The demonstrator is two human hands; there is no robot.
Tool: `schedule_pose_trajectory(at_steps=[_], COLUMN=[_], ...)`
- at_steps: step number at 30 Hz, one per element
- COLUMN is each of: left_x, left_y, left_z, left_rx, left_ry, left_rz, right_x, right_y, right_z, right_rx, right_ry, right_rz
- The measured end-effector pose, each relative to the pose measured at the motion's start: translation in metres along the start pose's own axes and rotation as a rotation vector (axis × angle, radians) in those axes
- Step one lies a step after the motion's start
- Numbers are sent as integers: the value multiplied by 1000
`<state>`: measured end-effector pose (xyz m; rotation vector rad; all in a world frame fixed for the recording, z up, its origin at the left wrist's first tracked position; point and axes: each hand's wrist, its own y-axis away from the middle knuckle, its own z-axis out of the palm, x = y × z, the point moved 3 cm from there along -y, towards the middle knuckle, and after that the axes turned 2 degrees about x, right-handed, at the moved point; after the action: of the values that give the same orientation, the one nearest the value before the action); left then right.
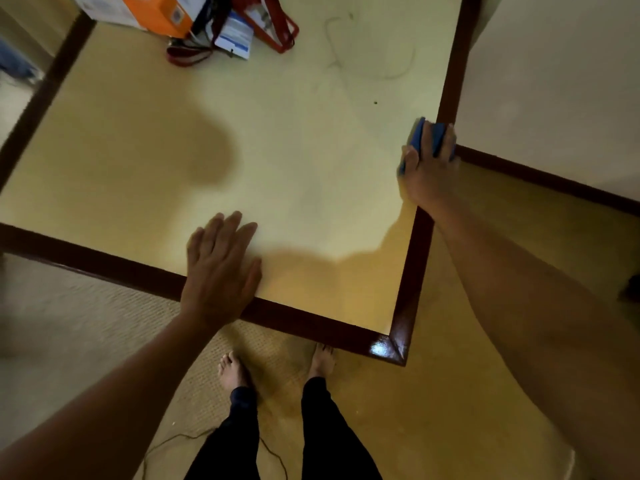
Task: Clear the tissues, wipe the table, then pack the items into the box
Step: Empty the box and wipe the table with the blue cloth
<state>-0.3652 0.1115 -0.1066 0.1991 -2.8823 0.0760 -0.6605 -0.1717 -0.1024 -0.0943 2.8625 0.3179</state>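
We are pressing our right hand [427, 168] around the blue rectangular wiping pad [417, 135] at the right edge of the cream, dark-wood-rimmed table [412, 271], while our left hand [221, 271] is lying flat and empty, bracing us. The orange-and-white cardboard box [152, 12] is waiting at the far edge.

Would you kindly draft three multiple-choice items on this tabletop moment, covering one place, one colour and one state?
1. Where is the wiping cloth?
A. at the table's right edge
B. on the floor
C. beside the orange box

2. What colour is the cloth?
A. red
B. blue
C. white

3. How is the left hand?
A. gripping a box
B. closed in a fist
C. open, flat on the table

Answers:
1 A: the right hand presses the cloth by the table's dark right border.
2 B: the cloth shows blue between the fingers.
3 C: the left hand lies spread, holding nothing.
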Motion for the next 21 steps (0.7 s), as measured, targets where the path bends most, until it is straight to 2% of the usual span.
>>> schedule_pose_trajectory(at_steps=[2,4,6,10,12,14,17,19,21], left_x=[-1,-1,-1,-1,-1,-1,-3,-4,-5], left_y=[0,1,0,0,0,0,2,2,4], left_z=[1,1,1,1,0,2,1,3,2], left_rx=[15,13,1,17,32,54,78,79,119], left_ry=[-13,-41,-55,-31,-16,-1,15,37,125], left_rz=[6,0,-3,1,1,7,16,23,-7], right_x=[-2,-11,-22,-30,-16,-11,-46,-100,-147], right_y=[-7,17,67,220,216,150,46,28,61], right_z=[2,10,20,51,46,34,23,33,55], right_rx=[5,55,38,-183,-209,-140,-25,1,-15], right_ry=[8,60,113,232,269,289,259,214,224], right_rz=[60,-28,-218,-651,-769,-681,-405,-383,-500])
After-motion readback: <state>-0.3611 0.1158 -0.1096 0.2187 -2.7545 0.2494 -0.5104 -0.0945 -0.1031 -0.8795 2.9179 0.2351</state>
